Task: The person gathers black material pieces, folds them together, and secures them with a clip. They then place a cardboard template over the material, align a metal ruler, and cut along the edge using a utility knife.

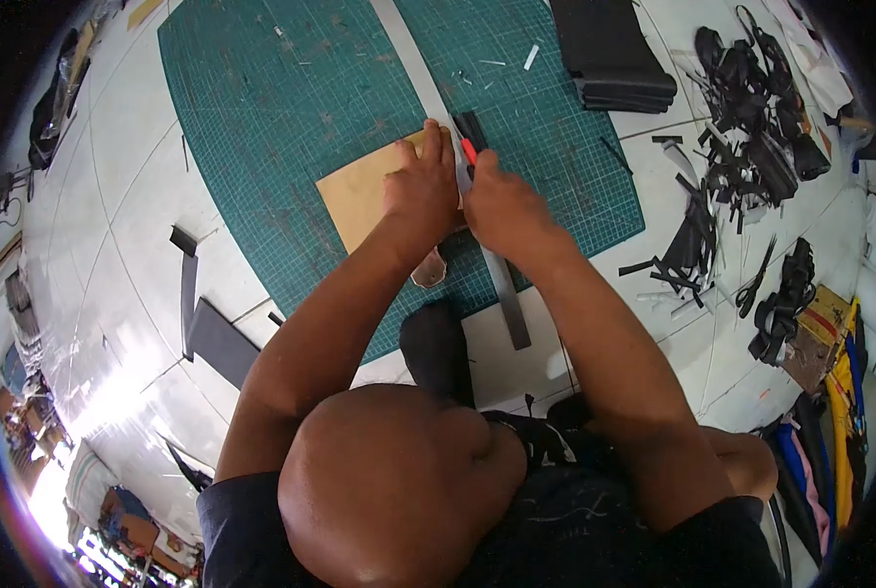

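Observation:
My left hand [421, 186] lies flat with its fingers stretched over a tan board [351, 201], its fingertips at the edge of a long metal ruler [413, 59]. The ruler runs lengthwise across the green gridded cutting mat [247, 118] and past its near edge. In my closed right hand [506, 208] is a cutter knife [469, 152] with a red part showing, held against the ruler's right side. My fingers hide most of its handle, and the blade tip cannot be made out. Beside the ruler, just beyond the knife, lies a narrow black strip [473, 125].
Folded black material [614, 59] sits at the mat's upper right. Black scraps [751, 147] are heaped on the tiled floor at right, near scissors [754, 279]. A dark flat piece [222, 343] lies at left. My foot [429, 269] rests on the mat's near part.

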`<state>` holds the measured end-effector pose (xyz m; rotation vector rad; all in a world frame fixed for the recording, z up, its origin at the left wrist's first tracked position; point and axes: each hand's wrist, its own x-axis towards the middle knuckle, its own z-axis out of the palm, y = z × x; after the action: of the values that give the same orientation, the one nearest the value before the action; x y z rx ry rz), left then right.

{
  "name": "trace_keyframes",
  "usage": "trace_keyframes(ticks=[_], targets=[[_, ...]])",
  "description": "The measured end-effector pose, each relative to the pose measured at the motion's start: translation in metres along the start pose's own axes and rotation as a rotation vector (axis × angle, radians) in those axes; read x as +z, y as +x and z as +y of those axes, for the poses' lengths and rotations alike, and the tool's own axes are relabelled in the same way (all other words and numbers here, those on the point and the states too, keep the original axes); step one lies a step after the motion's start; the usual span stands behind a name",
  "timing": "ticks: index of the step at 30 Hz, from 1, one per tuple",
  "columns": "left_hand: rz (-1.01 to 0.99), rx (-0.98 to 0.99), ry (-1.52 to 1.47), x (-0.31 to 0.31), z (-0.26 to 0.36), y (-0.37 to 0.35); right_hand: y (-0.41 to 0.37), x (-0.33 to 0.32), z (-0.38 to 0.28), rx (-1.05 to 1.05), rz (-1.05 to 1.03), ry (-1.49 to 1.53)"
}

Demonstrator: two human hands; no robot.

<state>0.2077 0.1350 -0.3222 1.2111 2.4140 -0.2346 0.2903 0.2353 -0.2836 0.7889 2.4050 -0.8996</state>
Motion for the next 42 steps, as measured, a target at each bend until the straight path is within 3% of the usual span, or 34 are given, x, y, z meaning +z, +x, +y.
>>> trace_keyframes(ticks=[3, 8, 14, 20, 23, 26, 31, 34, 37, 42], targets=[[-0.096, -0.024, -0.045, -0.014, 0.002, 0.0, -0.004, -0.004, 0.006, 0.029, -0.057, -0.002], [-0.08, -0.002, -0.018, -0.016, 0.004, 0.0, -0.052, 0.005, 0.025, 0.112, -0.188, -0.011], [-0.059, 0.005, -0.026, -0.013, 0.002, -0.001, -0.118, 0.04, 0.065, 0.127, -0.201, -0.047], [-0.03, 0.0, -0.042, -0.017, 0.002, 0.0, -0.135, 0.039, 0.086, 0.075, -0.114, -0.056], [-0.018, -0.004, -0.046, -0.011, -0.001, -0.001, -0.139, 0.024, 0.071, 0.1, -0.056, 0.141], [-0.019, 0.013, -0.073, -0.014, 0.001, -0.005, -0.101, 0.033, 0.059, -0.018, 0.135, 0.601], [-0.006, -0.015, -0.01, -0.005, -0.001, -0.002, -0.034, 0.024, 0.007, 0.023, 0.068, 0.814], [-0.007, -0.007, 0.015, -0.003, -0.001, -0.001, -0.018, 0.033, 0.009, -0.05, 0.128, 0.42], [-0.014, -0.021, -0.056, -0.008, -0.001, -0.002, -0.022, 0.044, 0.018, -0.142, 0.402, 0.157], [-0.027, -0.016, -0.095, -0.011, 0.0, -0.002, -0.014, 0.035, 0.032, -0.048, 0.364, 0.132]])
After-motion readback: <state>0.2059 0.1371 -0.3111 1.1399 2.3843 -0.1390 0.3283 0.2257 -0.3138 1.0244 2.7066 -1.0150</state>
